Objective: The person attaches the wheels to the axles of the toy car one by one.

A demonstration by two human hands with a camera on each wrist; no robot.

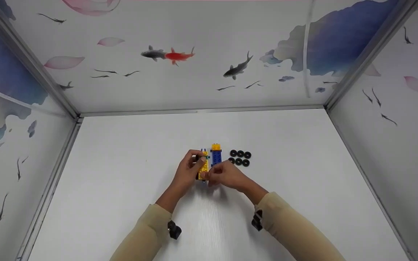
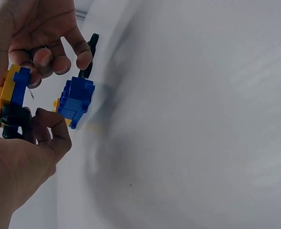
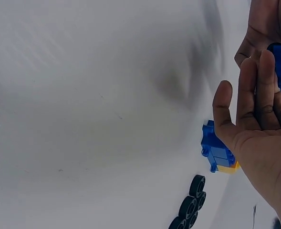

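My left hand [image 1: 186, 168] grips a yellow-and-blue toy-brick vehicle [image 1: 204, 166] by its far part, raised above the table in the left wrist view. A black wheel [image 2: 15, 116] shows on the vehicle's side beside the left fingers. At the near end my right hand [image 1: 229, 176] pinches the vehicle between thumb and index finger. Its other fingers [image 3: 247, 90] are loosely bent beside the blue underside. A second blue-and-yellow brick vehicle [image 1: 216, 156] lies on the table just right of the held one. Fingers partly hide the held vehicle in every view.
Several black wheels [image 1: 240, 153] lie in two rows right of the second vehicle. The white tabletop [image 1: 122, 156] is bounded by patterned panels [image 1: 194, 83] at the back and both sides. A dark wrist device [image 1: 174, 231] hangs at each sleeve cuff.
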